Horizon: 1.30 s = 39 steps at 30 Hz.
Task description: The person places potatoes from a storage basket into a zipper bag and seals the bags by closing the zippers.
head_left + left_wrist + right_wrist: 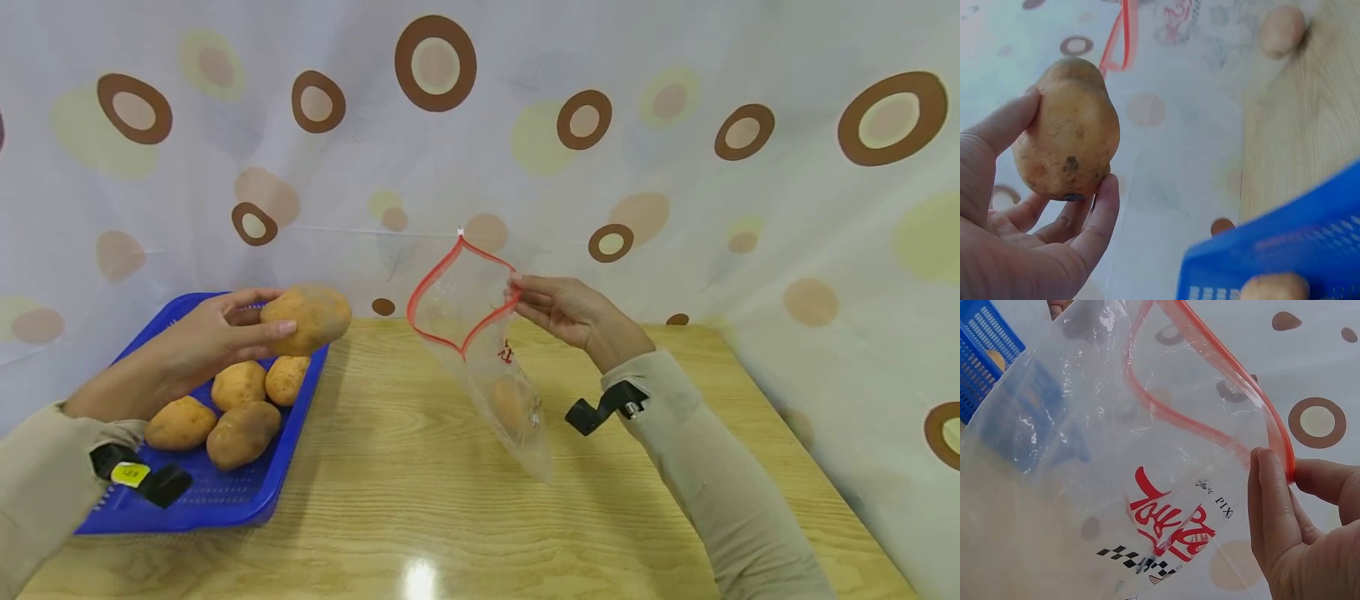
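Observation:
My left hand [217,337] grips a large yellow-brown potato [311,319] above the right rim of a blue plastic basket [273,492]. In the left wrist view, thumb and fingers wrap the sides of this potato [1069,131]. Several more potatoes [243,433] lie in the basket below. On the right, my right hand [570,312] pinches the red-edged mouth of a clear zip bag [480,367], which hangs with its mouth spread wide. One potato [512,404] sits low inside the bag. Red lettering [1172,519] is printed on the bag's side.
Under everything is a wooden table [390,467]. A white curtain [495,100] with brown rings hangs behind its back edge and along the right side. Wrist camera mounts [600,412] stick out from both sleeves.

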Each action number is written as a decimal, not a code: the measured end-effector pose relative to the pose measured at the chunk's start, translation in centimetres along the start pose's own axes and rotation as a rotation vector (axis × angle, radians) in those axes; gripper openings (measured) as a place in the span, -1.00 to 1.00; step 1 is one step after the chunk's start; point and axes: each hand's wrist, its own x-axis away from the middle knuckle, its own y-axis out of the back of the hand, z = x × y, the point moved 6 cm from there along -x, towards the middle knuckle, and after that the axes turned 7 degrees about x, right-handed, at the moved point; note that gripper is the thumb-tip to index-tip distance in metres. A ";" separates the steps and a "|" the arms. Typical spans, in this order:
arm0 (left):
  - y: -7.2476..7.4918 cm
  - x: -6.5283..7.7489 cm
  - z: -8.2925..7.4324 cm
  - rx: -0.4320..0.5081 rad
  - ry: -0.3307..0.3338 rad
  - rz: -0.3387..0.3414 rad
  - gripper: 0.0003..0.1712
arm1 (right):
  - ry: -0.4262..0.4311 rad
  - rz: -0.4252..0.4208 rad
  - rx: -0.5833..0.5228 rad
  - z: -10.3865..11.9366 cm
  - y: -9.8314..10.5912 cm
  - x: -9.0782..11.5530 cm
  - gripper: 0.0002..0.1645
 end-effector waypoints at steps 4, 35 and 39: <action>-2.0 -0.9 -2.1 -0.009 -0.011 0.007 -0.12 | 0.001 -0.007 -0.005 -0.1 0.2 0.1 -0.81; -11.8 -6.4 -9.2 -0.336 -0.349 0.079 -0.35 | 0.029 0.002 -0.014 0.1 0.1 0.0 -0.79; -12.5 -6.6 -9.2 -0.378 -0.360 0.104 -0.37 | 0.029 -0.005 -0.015 0.1 0.1 0.1 -0.79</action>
